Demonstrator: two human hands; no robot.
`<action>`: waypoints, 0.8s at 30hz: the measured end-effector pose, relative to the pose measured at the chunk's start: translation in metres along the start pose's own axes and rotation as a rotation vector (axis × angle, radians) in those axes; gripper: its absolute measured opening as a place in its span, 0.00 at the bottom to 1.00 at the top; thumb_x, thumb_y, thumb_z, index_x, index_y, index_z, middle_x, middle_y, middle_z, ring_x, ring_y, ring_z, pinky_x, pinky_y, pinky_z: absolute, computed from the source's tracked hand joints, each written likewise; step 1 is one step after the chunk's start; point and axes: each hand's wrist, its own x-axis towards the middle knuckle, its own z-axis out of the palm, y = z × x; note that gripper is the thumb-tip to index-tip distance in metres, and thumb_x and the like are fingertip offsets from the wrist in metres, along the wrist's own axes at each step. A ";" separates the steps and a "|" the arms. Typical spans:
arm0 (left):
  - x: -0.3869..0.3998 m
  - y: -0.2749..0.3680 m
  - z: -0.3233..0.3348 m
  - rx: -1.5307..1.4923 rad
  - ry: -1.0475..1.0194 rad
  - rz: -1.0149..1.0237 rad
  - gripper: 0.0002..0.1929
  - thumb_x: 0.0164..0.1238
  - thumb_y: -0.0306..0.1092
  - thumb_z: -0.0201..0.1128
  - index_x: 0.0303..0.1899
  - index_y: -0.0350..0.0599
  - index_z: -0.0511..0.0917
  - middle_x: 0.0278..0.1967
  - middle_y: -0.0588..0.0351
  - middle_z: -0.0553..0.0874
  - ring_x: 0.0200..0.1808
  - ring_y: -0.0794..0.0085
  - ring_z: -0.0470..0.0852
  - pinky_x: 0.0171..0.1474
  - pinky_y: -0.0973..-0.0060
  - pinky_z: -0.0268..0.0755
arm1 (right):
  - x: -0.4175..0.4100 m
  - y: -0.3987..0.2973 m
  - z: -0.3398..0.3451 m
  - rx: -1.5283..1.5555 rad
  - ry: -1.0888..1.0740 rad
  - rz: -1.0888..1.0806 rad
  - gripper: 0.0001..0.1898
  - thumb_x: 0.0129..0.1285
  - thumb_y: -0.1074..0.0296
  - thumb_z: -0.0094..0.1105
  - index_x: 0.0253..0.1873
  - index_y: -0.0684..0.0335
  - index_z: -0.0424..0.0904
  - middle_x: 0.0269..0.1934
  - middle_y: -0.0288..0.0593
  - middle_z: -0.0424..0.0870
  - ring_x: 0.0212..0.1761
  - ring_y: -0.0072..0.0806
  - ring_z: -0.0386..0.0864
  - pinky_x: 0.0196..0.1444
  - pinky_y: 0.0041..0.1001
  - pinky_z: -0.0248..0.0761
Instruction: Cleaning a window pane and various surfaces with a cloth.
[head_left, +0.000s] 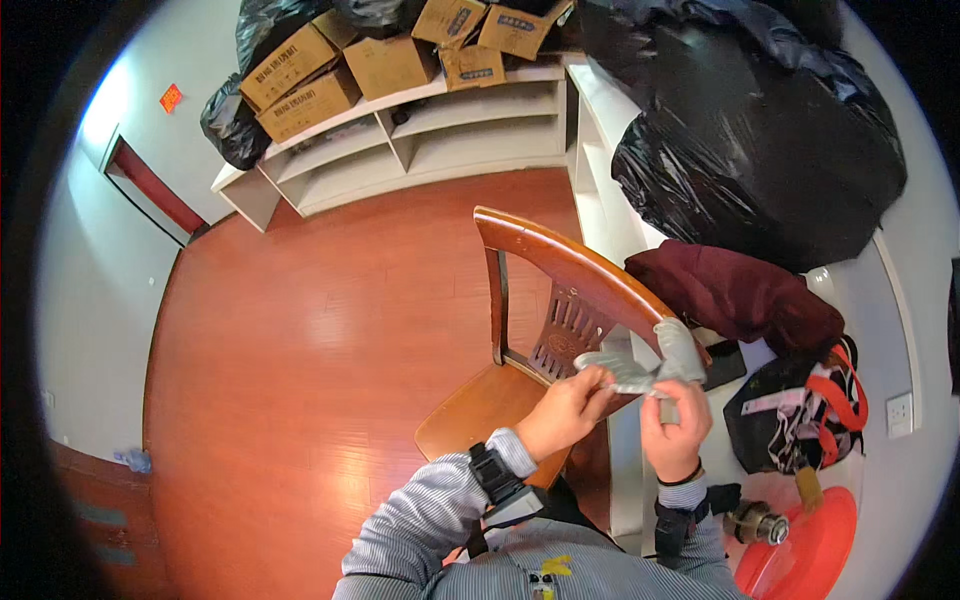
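A wooden chair (577, 251) with a slatted, carved backrest stands before me. Pale grey sheet material (681, 349), perhaps cloth or plastic film, wraps the near end of its curved top rail. A loose length (622, 369) of what looks like the same material stretches leftward from the wrapped part. My left hand (574, 409) pinches the near edge of this loose length between thumb and fingers. Just below the wrapped end, my right hand (679, 424) grips the material with thumb and forefinger. The chair's seat (480, 412) is partly hidden by my left forearm.
White shelves (480, 120) run along the far wall under cardboard boxes (390, 67). Black plastic bags (757, 150) are piled at upper right. Dark red cloth (739, 296), a black bag (772, 420), a bottle (761, 523) and a red basin (814, 555) lie on my right.
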 end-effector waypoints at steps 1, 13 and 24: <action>0.018 -0.001 0.005 -0.055 -0.004 0.043 0.05 0.67 0.28 0.55 0.40 0.37 0.73 0.26 0.51 0.77 0.27 0.70 0.76 0.32 0.73 0.70 | 0.013 0.009 0.001 -0.103 0.025 -0.045 0.12 0.48 0.77 0.63 0.39 0.61 0.75 0.29 0.44 0.76 0.31 0.46 0.74 0.34 0.38 0.66; 0.115 -0.131 -0.041 -0.504 0.420 -0.326 0.05 0.71 0.31 0.52 0.38 0.40 0.71 0.31 0.60 0.78 0.31 0.81 0.74 0.33 0.79 0.72 | 0.106 0.057 0.152 -0.364 -0.364 -0.370 0.19 0.55 0.69 0.48 0.53 0.59 0.76 0.46 0.40 0.73 0.48 0.39 0.69 0.56 0.41 0.59; 0.143 -0.169 -0.147 -0.529 0.718 -0.283 0.07 0.67 0.30 0.57 0.41 0.37 0.73 0.36 0.51 0.81 0.38 0.74 0.80 0.37 0.77 0.75 | 0.162 0.021 0.285 -0.139 -0.366 -0.553 0.16 0.53 0.69 0.54 0.49 0.55 0.78 0.50 0.37 0.74 0.53 0.37 0.69 0.53 0.38 0.62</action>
